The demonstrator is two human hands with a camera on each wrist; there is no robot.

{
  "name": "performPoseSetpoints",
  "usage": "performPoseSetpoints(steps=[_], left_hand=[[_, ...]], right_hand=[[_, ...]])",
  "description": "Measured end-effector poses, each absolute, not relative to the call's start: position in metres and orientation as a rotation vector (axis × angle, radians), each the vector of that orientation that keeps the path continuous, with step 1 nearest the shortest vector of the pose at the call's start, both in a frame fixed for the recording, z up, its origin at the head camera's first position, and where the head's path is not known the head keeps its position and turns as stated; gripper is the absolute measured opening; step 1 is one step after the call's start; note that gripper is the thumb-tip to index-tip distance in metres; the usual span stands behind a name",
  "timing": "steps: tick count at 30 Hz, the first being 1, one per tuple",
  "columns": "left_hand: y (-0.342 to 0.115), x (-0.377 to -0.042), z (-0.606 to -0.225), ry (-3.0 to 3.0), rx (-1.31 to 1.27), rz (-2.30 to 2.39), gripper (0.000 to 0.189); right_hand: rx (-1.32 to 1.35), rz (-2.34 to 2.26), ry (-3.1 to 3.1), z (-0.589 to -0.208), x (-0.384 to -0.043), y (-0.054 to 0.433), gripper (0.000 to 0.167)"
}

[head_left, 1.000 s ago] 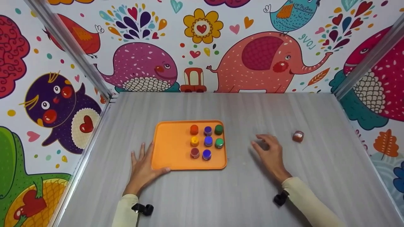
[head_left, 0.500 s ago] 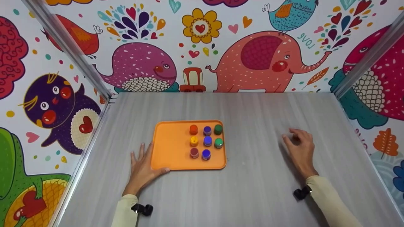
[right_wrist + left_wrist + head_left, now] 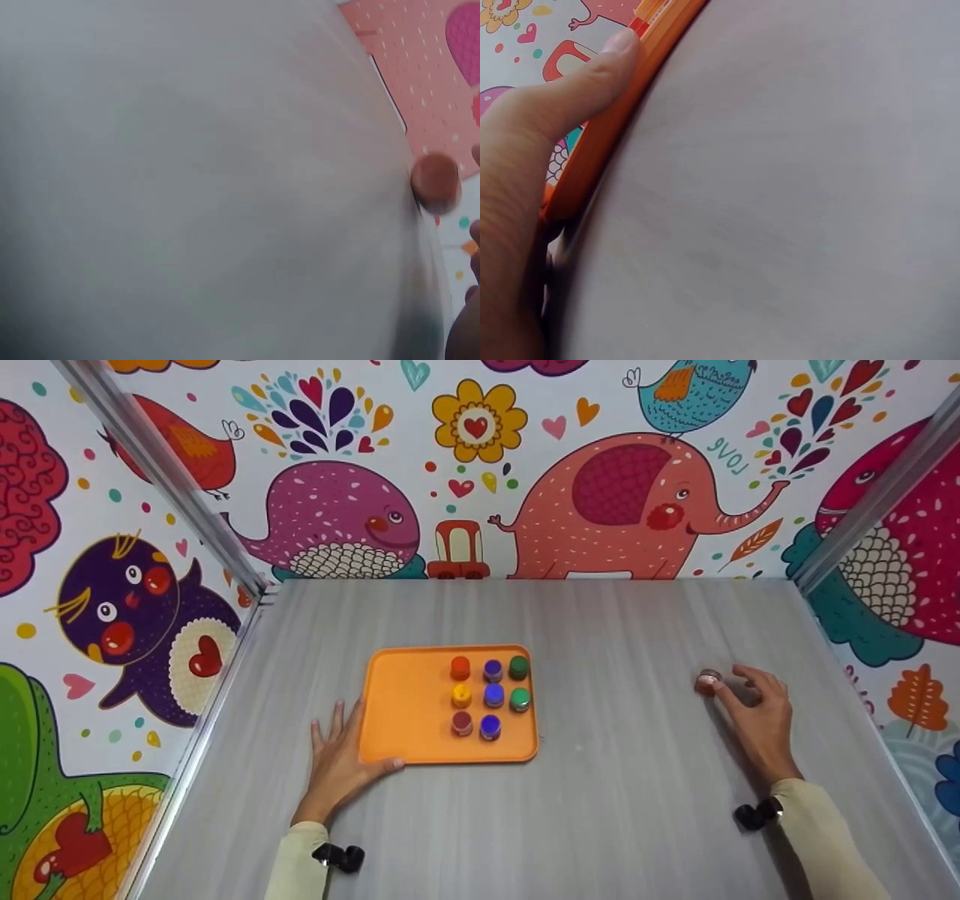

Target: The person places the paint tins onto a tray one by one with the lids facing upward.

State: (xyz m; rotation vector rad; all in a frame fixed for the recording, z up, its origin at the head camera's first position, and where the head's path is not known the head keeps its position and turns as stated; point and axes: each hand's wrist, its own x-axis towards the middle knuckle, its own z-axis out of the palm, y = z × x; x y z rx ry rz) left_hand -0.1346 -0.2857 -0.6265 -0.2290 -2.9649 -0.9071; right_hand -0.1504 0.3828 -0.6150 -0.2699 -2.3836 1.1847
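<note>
My left hand (image 3: 339,771) rests at the near left corner of an orange tray (image 3: 409,705), fingers spread along its left side. In the left wrist view the thumb (image 3: 581,94) lies straight against the tray's rim (image 3: 607,139). At the right of the table a small brown paint jar (image 3: 707,682) stands by itself. Just to its right is my right hand (image 3: 763,727), thumb tip right at the jar and fingers loosely bent, apart from it. The right wrist view shows the jar's brown lid (image 3: 436,180) left of the partly visible fingertips.
Several small paint jars stand in rows on the tray's right half: a red jar (image 3: 460,667), a yellow jar (image 3: 460,695), a maroon jar (image 3: 462,724), several blue-purple ones and two green ones. Printed walls enclose the grey table (image 3: 600,810) at the back and sides.
My right hand has moved rightward from the middle of the table, passing over the brown jar to its right side. The left hand and tray have stayed put.
</note>
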Motion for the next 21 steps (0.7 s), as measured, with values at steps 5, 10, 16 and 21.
performPoseSetpoints(steps=[5,10,16,21], left_hand=[[-0.286,-0.134,-0.627,-2.954,-0.233,-0.901,0.137],[-0.286,-0.134,-0.627,-2.941,-0.238,-0.91,0.136],[-0.286,-0.134,-0.627,-2.951,-0.233,-0.909,0.136],[-0.286,-0.134,-0.627,-2.957,-0.232,-0.908,0.136]], right_hand=[[-0.223,1.23,-2.448,-0.617,-0.148,0.397,0.046],[-0.154,1.268,-2.5,-0.618,-0.145,0.407,0.047],[-0.095,1.287,-2.541,-0.619,-0.145,0.412,0.047],[-0.092,1.289,-2.592,-0.617,-0.148,0.411,0.051]])
